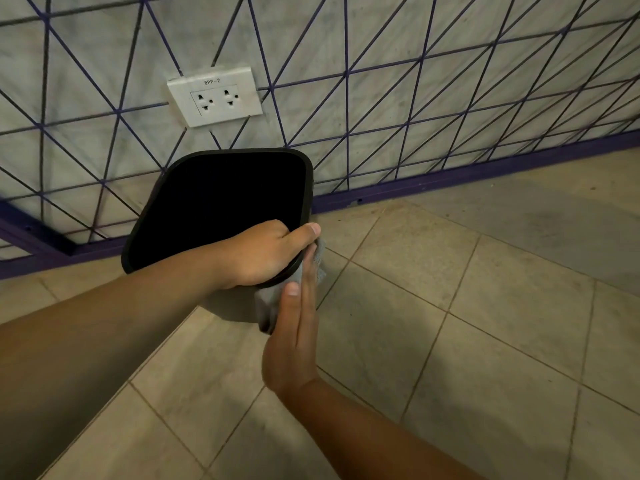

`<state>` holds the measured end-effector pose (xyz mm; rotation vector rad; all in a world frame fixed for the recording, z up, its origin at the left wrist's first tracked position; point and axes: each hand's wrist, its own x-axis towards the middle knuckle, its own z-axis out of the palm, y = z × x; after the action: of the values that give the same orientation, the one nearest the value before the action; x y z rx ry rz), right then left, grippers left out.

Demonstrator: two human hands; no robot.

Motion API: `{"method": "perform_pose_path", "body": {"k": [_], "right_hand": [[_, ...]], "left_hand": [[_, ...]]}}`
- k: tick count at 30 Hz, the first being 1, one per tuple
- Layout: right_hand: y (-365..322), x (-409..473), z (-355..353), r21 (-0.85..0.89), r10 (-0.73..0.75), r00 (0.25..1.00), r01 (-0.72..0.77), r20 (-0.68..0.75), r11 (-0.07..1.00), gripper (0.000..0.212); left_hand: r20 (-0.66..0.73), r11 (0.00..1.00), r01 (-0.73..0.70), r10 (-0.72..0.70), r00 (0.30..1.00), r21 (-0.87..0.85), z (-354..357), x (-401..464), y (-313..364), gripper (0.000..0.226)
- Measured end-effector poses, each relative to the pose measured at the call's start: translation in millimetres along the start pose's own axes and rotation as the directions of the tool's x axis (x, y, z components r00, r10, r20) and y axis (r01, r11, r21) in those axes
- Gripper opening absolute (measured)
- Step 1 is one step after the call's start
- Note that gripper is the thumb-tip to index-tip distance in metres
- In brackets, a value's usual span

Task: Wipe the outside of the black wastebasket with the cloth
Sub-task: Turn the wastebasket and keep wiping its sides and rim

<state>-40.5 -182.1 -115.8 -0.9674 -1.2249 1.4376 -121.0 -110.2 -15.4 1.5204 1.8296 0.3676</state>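
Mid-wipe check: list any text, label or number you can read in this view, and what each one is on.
"8PP-2": printed at the top of the white wall outlet plate, above its two sockets.
Black wastebasket: no label or brand shows on the rim or visible side.
Cloth: no tag or print visible.

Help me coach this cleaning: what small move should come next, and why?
Probably slide the right hand down the wastebasket side, since it presses the grey cloth flat just under the rim while the left hand grips that rim.
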Motion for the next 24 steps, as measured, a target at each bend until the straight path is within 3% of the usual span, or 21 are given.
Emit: {"method": "perform_pose_path", "body": {"k": [3,7,11,13,16,19,21,24], "right_hand": [[24,-2,-16,-0.093,0.01,0.999,-0.005,0.053,0.996,0.055],[48,-3,-47,-0.26,0.19,0.979,-0.164,0.076,0.951,0.054],[52,-3,-57,-0.236,0.191,0.981,-0.196,-0.041,0.952,0.058],[49,-2,-60,-0.234,0.188,0.981,-0.195,-0.051,0.952,0.064],[56,-5,-70,-0.221,0.227,0.973,-0.231,-0.044,0.948,0.075],[67,-10,-78,-0.178,0.265,0.962,-0.272,-0.063,0.946,0.083],[71,-14,-80,-0.162,0.275,0.959,-0.282,-0.064,0.946,0.071],[71,-20,-78,-0.175,0.317,0.947,-0.321,-0.051,0.931,0.062]], "left_hand": [[-0.024,1.0,0.016,-0.015,1.0,0.026,0,0,1,0.064],[-0.048,0.999,0.035,-0.034,0.998,0.015,0,-4,6,0.07],[-0.017,0.997,0.065,-0.066,0.998,-0.043,1,-9,1,0.083],[-0.008,0.997,0.063,-0.063,0.998,-0.041,1,-13,-3,0.082],[0.033,0.995,0.079,-0.077,0.996,-0.056,-5,-22,-8,0.097],[0.098,0.996,0.072,-0.066,0.993,-0.053,-18,-34,-10,0.054],[0.133,0.996,0.082,-0.085,0.987,0.027,-29,-40,-12,0.032],[0.164,0.981,0.14,-0.161,0.973,0.134,-39,-46,-10,0.03]]}}
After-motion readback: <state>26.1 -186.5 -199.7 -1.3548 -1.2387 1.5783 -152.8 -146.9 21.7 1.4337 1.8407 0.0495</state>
